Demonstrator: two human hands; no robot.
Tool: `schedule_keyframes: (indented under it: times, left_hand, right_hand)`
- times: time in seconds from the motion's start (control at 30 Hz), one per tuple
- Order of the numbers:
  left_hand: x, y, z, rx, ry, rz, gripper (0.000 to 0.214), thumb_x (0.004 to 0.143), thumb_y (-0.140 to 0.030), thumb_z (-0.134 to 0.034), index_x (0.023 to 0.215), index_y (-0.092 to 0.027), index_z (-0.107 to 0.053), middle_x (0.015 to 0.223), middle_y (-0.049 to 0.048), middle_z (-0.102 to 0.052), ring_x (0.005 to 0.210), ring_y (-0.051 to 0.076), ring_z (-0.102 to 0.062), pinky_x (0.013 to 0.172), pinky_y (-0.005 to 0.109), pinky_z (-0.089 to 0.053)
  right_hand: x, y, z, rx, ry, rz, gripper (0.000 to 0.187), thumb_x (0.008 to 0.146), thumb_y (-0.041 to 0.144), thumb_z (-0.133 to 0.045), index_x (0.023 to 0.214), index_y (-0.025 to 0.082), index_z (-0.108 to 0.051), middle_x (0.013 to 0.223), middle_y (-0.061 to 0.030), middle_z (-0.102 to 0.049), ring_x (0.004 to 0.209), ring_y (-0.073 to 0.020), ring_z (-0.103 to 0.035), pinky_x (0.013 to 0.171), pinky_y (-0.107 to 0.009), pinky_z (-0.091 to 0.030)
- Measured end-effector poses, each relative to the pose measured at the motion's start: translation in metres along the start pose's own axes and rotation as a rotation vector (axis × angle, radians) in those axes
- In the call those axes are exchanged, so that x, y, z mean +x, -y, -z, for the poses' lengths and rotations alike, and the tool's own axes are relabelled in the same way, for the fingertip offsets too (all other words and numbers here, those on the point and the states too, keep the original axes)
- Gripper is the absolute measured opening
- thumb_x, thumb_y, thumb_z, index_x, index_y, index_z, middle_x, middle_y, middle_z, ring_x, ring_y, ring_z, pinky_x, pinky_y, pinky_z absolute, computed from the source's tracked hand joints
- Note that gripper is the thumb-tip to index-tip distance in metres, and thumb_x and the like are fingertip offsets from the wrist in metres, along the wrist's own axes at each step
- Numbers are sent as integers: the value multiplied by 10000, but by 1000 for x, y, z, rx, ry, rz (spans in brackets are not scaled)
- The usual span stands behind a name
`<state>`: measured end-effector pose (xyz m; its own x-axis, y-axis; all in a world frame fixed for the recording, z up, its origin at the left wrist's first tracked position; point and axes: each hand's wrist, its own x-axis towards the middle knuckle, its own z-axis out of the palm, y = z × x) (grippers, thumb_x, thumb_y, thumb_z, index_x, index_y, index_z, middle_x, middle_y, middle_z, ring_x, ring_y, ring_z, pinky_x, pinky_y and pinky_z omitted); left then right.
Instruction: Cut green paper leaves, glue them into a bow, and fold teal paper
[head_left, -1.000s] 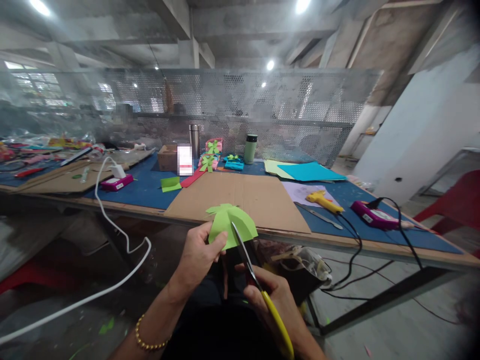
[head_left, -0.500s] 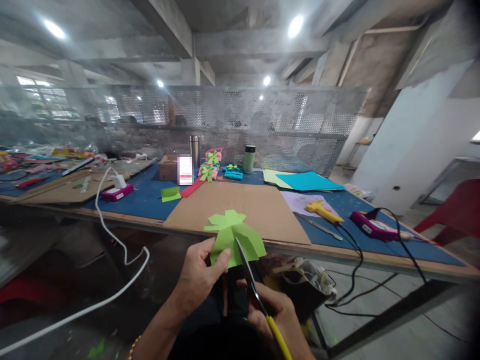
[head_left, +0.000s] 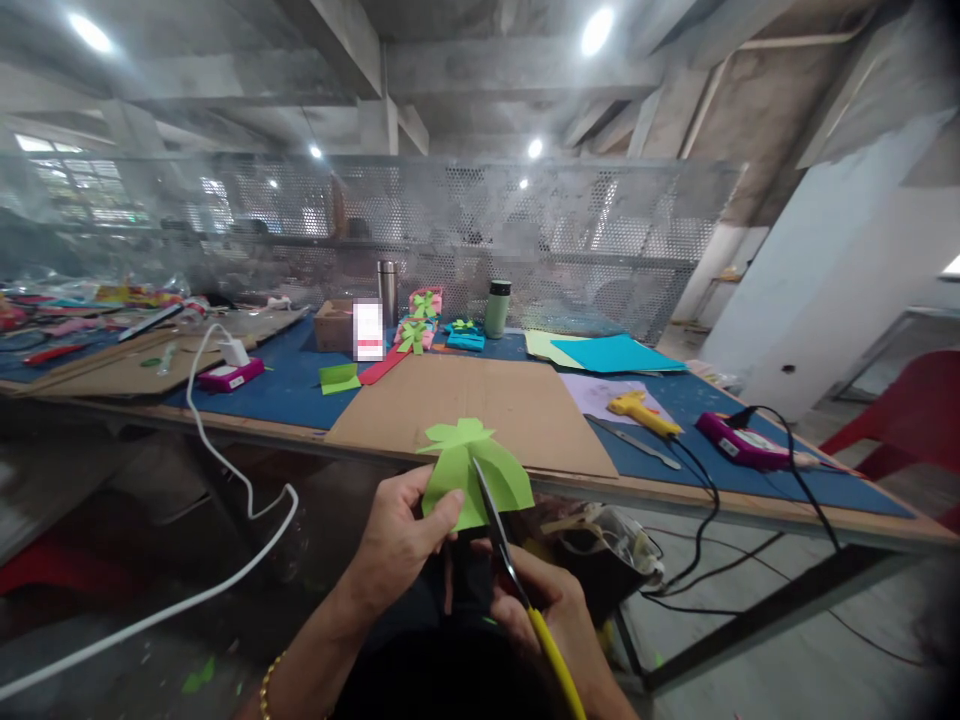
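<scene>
Fingers of the left hand (head_left: pixel 401 535) pinch the folded green paper (head_left: pixel 472 475) at its lower left edge, holding it up in front of the cardboard sheet (head_left: pixel 480 405) (just short of the table edge); the right hand (head_left: pixel 544 615) grips yellow-handled scissors (head_left: pixel 517 580), blades against the paper

Since a second ago the left hand (head_left: pixel 396 540) has lifted the green paper (head_left: pixel 472 475) a little higher and turned it, while the scissors (head_left: pixel 517 580) bite further into its lower edge.
</scene>
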<state>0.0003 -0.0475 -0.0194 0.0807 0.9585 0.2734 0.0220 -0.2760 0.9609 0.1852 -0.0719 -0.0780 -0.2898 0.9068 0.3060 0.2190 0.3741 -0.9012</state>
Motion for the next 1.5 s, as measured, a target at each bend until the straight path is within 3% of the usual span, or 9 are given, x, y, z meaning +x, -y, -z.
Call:
schedule_keyframes:
  times: [1.03,1.33,1.5]
  left_hand:
    - [-2,-1,-3,-72,44,25,275,811,-395,-618,704,-144,-586,539,-36,-466,461,73,-364,433,193,-283]
    - [-3,0,-3,-73,46,49,290,819,-402,-616,692,-146,-565,541,-33,-479,460,70,-372,434,187,-275]
    - [-2,2,-3,-87,64,49,297,821,-417,-618,720,-139,-588,540,-34,-475,456,70,-366,429,187,-272]
  right_hand:
    - [-1,-9,-2,-52,-9,36,574,815,608,-631,1115,133,-747,706,-34,-629,625,-176,-541,614,-263,-464]
    - [-2,-23,-4,-49,-47,88,535,807,592,-650,1102,160,-759,625,3,-548,559,-142,-464,516,-230,-387]
    - [-3,-20,-2,-100,-25,95,580,821,626,-624,1135,154,-749,647,-12,-583,580,-153,-486,554,-243,-420]
